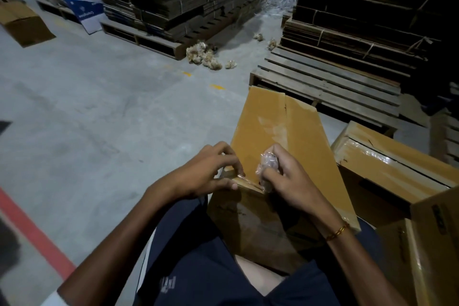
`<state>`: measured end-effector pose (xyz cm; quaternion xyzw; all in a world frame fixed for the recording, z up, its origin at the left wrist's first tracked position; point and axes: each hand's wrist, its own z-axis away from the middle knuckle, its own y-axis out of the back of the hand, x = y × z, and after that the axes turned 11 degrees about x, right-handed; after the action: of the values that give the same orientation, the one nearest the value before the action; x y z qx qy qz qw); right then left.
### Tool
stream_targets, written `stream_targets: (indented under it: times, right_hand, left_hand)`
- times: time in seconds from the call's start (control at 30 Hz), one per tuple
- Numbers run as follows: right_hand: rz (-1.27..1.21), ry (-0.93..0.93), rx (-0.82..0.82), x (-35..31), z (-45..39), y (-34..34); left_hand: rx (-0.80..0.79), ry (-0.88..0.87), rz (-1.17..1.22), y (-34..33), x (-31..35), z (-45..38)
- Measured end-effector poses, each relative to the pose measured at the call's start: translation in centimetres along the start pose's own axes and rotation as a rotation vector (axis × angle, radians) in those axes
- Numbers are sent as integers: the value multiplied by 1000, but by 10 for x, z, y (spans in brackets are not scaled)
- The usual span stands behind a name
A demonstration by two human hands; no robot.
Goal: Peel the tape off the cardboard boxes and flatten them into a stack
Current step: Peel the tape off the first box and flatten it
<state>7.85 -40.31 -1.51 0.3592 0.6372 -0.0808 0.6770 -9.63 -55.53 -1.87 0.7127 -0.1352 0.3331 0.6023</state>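
A crumpled wad of clear peeled tape (267, 161) is gripped in the right hand (285, 171). The near edge of the tan cardboard box (278, 126) is pinched by the left hand (208, 169), just left of the wad; the seam runs away from both.

Matt brown cardboard box (278, 131), glossy clear tape (267, 161) crumpled, rough grey concrete floor (99, 107), weathered wooden pallet (330, 84) seen.

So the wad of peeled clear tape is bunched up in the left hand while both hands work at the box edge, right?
Not quite: the wad of clear tape is in the right hand, not the left hand. The head view shows it. Both hands do work at the box edge.
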Motion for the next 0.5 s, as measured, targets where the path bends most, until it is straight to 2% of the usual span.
stream_targets:
  times: [0.1, 0.33, 0.43, 0.5]
  right_hand:
    - [-66, 42, -38, -1, 3, -5]
    - [31, 124, 6, 13, 0, -6]
    - [60, 169, 84, 22, 1, -9]
    - [114, 221, 93, 28, 0, -10]
  left_hand:
    - [-142, -37, -7, 17, 4, -14]
    - [-438, -75, -298, 30, 24, -46]
    - [-450, -92, -487, 21, 41, -40]
    - [-369, -45, -608, 15, 55, -29]
